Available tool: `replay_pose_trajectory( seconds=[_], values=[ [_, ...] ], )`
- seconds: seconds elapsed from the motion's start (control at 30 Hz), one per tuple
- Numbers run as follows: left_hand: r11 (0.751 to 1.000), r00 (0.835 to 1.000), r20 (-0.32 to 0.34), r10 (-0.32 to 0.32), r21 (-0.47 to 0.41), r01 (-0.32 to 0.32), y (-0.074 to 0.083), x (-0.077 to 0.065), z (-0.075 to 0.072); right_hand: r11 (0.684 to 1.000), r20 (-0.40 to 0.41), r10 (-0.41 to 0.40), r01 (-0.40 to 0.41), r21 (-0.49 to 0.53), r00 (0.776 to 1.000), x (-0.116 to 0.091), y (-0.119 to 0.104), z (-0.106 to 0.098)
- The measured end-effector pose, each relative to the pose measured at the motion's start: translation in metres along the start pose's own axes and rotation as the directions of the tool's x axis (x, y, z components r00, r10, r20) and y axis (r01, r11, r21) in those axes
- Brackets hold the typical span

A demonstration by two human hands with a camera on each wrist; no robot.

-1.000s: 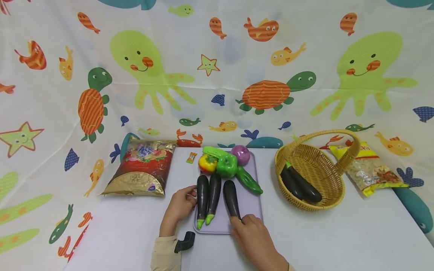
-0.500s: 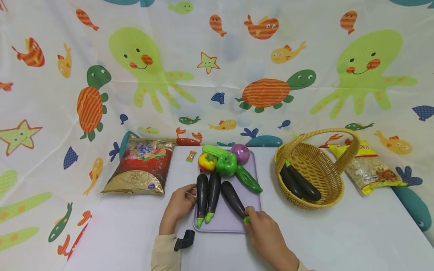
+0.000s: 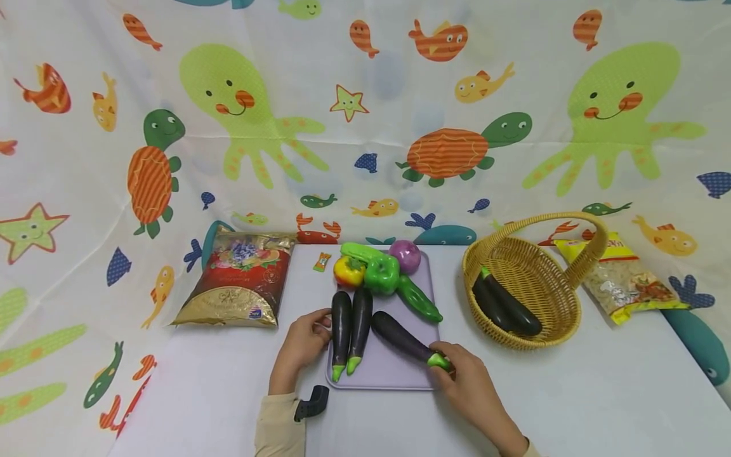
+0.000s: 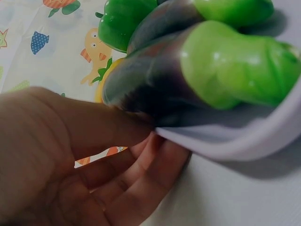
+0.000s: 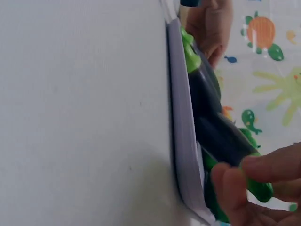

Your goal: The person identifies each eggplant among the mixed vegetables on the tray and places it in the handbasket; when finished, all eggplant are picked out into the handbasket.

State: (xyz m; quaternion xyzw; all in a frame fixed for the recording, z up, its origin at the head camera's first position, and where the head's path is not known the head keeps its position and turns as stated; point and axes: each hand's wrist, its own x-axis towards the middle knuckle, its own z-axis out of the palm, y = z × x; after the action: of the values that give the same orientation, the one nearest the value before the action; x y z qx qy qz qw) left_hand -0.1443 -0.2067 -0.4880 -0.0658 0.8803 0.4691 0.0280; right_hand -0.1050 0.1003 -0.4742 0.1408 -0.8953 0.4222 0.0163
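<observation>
My right hand [image 3: 471, 384] pinches the green stem end of an eggplant [image 3: 402, 336], which slants over the right part of the lilac tray [image 3: 388, 379]. In the right wrist view, thumb and fingers [image 5: 270, 162] close around that stem. My left hand [image 3: 302, 343] grips the tray's left rim, the thumb [image 4: 108, 125] above and the fingers below in the left wrist view. Two more eggplants, one at the edge [image 3: 341, 330] and one beside it [image 3: 360, 327], lie side by side with stems toward me.
Toward the tray's back lie a green bell pepper [image 3: 381, 274], a red-yellow pepper [image 3: 349, 271], a purple onion [image 3: 405, 256] and a long green pepper [image 3: 419, 299]. Right of it stands a wicker basket [image 3: 562, 311] holding two eggplants [image 3: 511, 304]. Food bags lie left [image 3: 237, 279] and right [image 3: 622, 279].
My right hand has moved right with the eggplant's stem end, turning the eggplant from nearly lengthwise to a slant. My left hand has stayed at the tray's rim.
</observation>
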Motion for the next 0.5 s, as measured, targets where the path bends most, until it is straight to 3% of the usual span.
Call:
replay_pose_trajectory(
  seconds=[0.1,0.23,0.37,0.5],
  values=[
    [1.0,1.0,0.004,-0.01,0.003,0.01,0.0011,-0.0006,-0.0002,0.969,0.049,0.131,-0.138,0.205,0.99,0.0001,0.0021,-0.0008],
    [1.0,1.0,0.011,-0.023,0.001,0.023,0.0012,-0.0004,-0.0001,0.846,0.125,0.273,-0.3,0.44,0.954,0.0011,0.0023,-0.001],
    [1.0,1.0,0.009,-0.02,-0.002,0.02,0.0011,-0.0007,0.0002,0.738,0.188,0.333,-0.38,0.558,0.924,0.0009,0.001,-0.0016],
    [1.0,1.0,0.01,-0.013,-0.001,0.013,0.0009,-0.0008,0.0006,0.68,0.173,0.374,-0.397,0.617,0.911,0.0008,0.0007,-0.0008]
  ],
)
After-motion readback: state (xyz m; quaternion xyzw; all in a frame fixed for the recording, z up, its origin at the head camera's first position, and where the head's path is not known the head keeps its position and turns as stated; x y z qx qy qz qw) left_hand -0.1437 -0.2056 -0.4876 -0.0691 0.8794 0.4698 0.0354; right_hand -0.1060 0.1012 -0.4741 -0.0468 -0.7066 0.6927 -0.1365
